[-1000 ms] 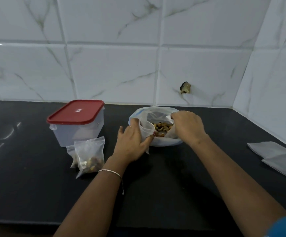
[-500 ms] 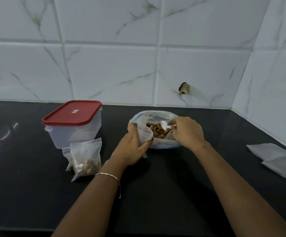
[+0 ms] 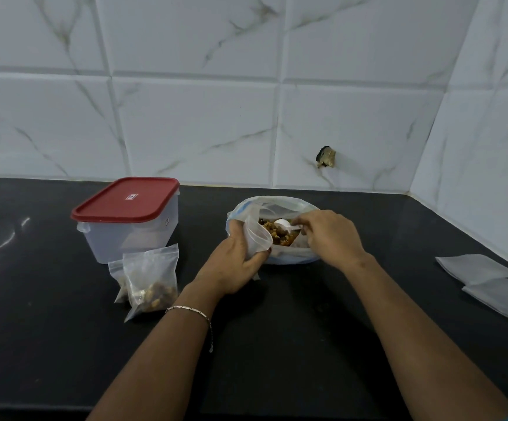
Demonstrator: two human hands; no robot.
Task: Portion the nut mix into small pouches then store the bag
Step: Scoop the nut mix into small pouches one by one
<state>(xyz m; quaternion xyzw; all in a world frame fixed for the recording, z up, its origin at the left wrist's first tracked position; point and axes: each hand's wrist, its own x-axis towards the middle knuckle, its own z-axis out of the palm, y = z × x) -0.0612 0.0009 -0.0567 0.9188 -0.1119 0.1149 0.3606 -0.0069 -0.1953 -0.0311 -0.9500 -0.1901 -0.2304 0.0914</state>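
— Where are we working?
— At a glossy black counter (image 3: 277,344) that runs back to a wall (image 3: 201,123) of white marbled tiles. A side wall (image 3: 489,141) meets it on our right. One tile has a chipped hole (image 3: 325,157).

— And our hands?
— Our left hand (image 3: 231,265) grips an open pouch (image 3: 257,235) at the bag's near-left rim. Our right hand (image 3: 328,238) pinches a white spoon (image 3: 283,223), its bowl over the nuts (image 3: 280,237) in the bag (image 3: 289,258), which stands open mid-counter.

— What else is around us?
— On the left is a clear box (image 3: 131,238) with a red lid (image 3: 125,200), with two filled pouches (image 3: 152,278) just before it. Flat empty pouches (image 3: 489,281) lie far right.
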